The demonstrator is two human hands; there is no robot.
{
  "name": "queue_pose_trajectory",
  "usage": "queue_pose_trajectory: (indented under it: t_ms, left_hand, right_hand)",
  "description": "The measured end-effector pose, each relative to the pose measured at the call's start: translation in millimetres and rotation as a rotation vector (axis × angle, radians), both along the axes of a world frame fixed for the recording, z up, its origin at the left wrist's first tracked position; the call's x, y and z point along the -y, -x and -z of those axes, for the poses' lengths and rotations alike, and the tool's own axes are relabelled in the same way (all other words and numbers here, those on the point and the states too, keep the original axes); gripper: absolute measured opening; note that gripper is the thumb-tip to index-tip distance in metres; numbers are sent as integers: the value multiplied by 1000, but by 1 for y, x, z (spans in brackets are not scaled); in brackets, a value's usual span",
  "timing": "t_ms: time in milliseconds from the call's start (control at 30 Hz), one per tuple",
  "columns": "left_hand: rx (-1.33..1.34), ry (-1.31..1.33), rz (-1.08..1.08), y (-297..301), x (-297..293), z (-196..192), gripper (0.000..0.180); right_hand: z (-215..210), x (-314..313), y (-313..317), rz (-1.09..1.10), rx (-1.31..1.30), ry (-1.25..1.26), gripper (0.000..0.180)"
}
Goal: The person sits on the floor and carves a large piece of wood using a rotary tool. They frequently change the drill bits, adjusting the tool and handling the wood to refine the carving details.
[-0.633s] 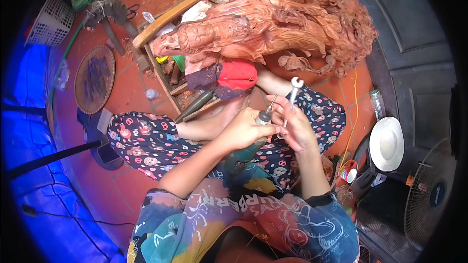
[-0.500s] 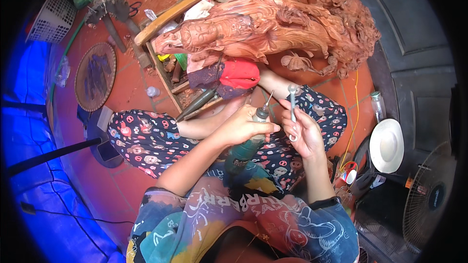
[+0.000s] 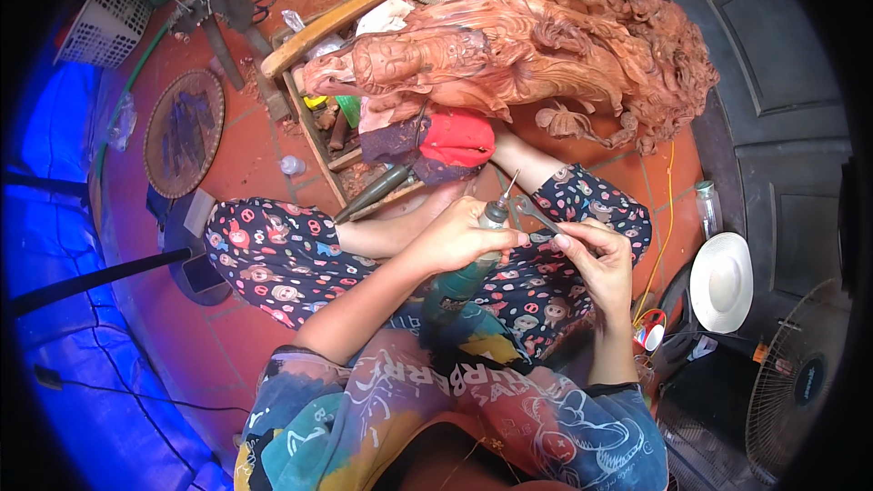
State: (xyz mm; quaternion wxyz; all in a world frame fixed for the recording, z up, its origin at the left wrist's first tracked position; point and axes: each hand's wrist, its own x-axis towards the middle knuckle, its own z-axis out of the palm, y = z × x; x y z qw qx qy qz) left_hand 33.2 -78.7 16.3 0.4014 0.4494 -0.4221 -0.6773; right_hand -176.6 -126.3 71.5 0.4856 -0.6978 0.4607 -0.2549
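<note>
A teal rotary grinder (image 3: pixel 457 286) stands tilted up above my lap, a thin bit (image 3: pixel 513 184) in its tip. My left hand (image 3: pixel 459 238) is wrapped round the grinder's grey neck, thumb across the front. Between the fingers and thumb of my right hand (image 3: pixel 600 259) is a metal wrench (image 3: pixel 543 217). The wrench's far end lies at the grinder's collet, just below the bit; whether it is seated there I cannot tell. Beyond both hands lies a large reddish wood carving (image 3: pixel 518 59) with a carved face and flowing folds.
The carving rests over a wooden box (image 3: pixel 316 147) with a dark cylindrical tool (image 3: pixel 377 191) and a red cloth (image 3: pixel 459 138). A round woven tray (image 3: pixel 211 141) of carving tools lies left. A white hat (image 3: pixel 722 282) and a fan (image 3: pixel 800 377) are right; a yellow cord (image 3: pixel 668 218) crosses the floor.
My right hand has turned the wrench from upright to slanting and brought its end to the grinder's collet. The left hand keeps its hold on the grinder. The whole view has shifted slightly.
</note>
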Motion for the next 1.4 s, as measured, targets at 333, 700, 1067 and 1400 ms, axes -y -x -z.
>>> queue_pose_trajectory:
  t_ms: [333, 700, 1067, 1400]
  left_hand:
    - [90, 20, -101, 10, -4, 5, 25]
    - [179, -20, -98, 15, -2, -3, 28]
    - [181, 250, 23, 7, 2, 7, 26]
    - [-214, 131, 250, 7, -6, -27, 20]
  right_hand:
    - [-28, -5, -6, 0, -192, 95, 17]
    - [-40, -7, -10, -20, -265, 211, 15]
    - [-84, -11, -33, -415, -170, 381, 24]
    - [-93, 59, -62, -1171, -76, 687, 42]
